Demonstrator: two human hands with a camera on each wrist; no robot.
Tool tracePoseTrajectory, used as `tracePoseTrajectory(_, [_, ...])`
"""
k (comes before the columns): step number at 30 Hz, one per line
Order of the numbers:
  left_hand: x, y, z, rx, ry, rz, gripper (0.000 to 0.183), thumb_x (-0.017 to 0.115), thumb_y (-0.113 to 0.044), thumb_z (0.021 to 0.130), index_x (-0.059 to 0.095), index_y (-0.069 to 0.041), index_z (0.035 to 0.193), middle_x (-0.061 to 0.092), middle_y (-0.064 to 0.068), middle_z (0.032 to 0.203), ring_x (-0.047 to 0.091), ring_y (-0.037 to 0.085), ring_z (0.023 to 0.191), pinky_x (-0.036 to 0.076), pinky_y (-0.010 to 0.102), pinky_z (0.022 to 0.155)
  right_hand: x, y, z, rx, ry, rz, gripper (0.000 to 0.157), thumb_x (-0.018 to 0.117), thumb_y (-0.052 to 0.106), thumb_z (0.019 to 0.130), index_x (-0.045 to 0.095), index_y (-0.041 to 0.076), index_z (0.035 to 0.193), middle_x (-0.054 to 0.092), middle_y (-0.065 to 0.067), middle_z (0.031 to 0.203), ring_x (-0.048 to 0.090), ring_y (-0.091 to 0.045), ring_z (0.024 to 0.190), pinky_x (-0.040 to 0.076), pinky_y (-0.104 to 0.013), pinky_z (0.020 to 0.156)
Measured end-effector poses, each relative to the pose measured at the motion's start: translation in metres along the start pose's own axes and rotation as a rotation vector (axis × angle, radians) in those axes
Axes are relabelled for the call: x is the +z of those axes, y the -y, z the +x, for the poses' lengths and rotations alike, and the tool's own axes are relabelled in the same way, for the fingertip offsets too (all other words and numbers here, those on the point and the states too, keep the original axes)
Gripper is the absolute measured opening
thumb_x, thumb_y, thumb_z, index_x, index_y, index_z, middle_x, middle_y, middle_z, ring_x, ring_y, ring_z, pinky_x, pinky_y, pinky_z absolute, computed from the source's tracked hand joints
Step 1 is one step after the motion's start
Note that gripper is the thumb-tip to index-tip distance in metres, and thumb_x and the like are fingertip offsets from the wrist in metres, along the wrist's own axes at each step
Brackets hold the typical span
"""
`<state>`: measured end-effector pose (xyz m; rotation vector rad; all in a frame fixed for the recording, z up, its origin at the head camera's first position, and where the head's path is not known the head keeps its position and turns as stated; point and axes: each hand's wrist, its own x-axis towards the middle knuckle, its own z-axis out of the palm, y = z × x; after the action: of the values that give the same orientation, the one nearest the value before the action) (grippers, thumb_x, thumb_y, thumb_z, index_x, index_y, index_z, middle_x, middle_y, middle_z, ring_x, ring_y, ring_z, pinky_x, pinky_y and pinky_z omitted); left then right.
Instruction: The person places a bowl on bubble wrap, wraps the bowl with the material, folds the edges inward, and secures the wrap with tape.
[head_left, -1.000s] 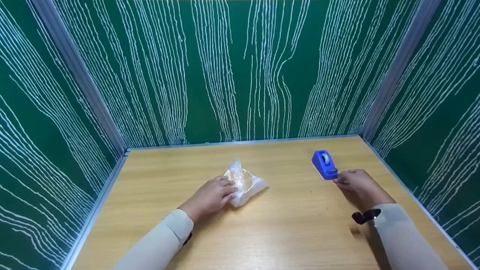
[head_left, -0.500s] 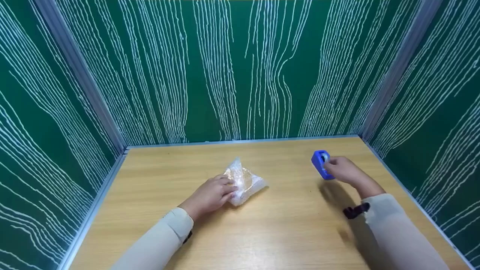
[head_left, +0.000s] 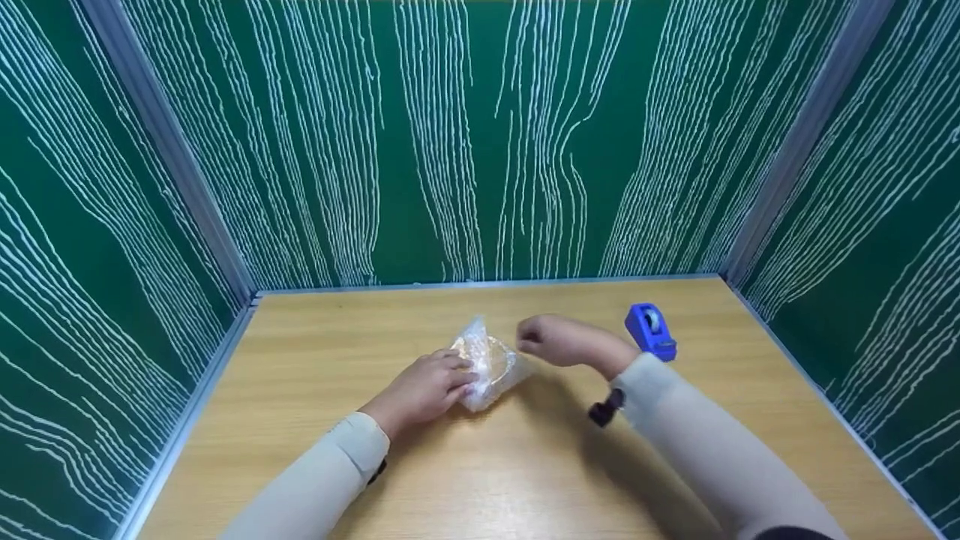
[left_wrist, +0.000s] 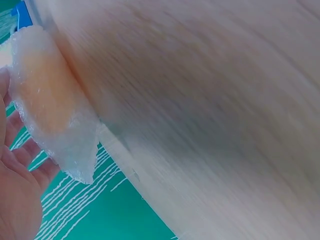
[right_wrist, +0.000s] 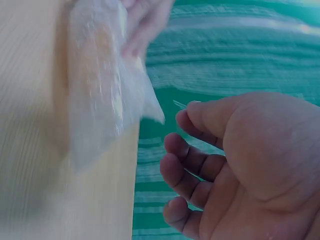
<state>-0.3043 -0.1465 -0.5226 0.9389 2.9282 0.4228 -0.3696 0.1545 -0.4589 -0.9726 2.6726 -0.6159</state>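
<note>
A bundle of clear bubble wrap [head_left: 487, 371] lies on the table, with something orange showing through it; the wrap hides its kind. On its left part rests my left hand [head_left: 420, 390], the fairly straight fingers pressing the wrap. In the left wrist view the spread fingers [left_wrist: 22, 152] lie along the bubble wrap [left_wrist: 50, 85]. My right hand [head_left: 559, 341] hovers just right of the bundle, apart from it. Between thumb and forefinger it pinches a small clear strip of tape [right_wrist: 179, 104], seen in the right wrist view; the other fingers curl loosely.
A blue tape dispenser [head_left: 651, 332] with a roll in it stands at the table's back right, beyond the right forearm. The wooden table [head_left: 337, 330] is bounded by green walls [head_left: 420, 247] with white wavy lines and grey metal edging.
My right hand has gone from the dispenser's front, over its roll side, leftwards to beside the bundle, carrying the tape strip. The left hand and bundle have stayed in place.
</note>
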Motion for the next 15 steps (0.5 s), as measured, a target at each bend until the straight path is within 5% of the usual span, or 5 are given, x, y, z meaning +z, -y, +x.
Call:
tracePoseTrajectory(6, [0.001, 0.0, 0.001, 0.02, -0.013, 0.011, 0.044, 0.059, -0.045, 0.118, 0.074, -0.024, 0.154, 0.063, 0.002, 0.169, 0.048, 0.032, 0.166, 0.038, 0.059, 0.138, 0.014, 0.028, 0.036, -0.017, 0.104, -0.09, 0.019, 0.063, 0.021, 0.116, 0.076, 0.012, 0.107, 0.074, -0.003, 0.098, 0.068, -0.02, 0.09, 0.063, -0.048, 0.094])
tracePoseTrajectory(15, [0.0, -0.002, 0.002, 0.052, -0.036, 0.036, 0.041, 0.06, -0.042, 0.118, 0.077, -0.022, 0.15, 0.065, 0.003, 0.166, 0.052, 0.032, 0.162, 0.042, 0.058, 0.135, 0.031, 0.034, 0.063, 0.012, 0.168, -0.241, 0.024, 0.062, 0.02, 0.117, 0.081, 0.007, 0.124, 0.08, -0.01, 0.112, 0.07, -0.026, 0.097, 0.064, -0.049, 0.105])
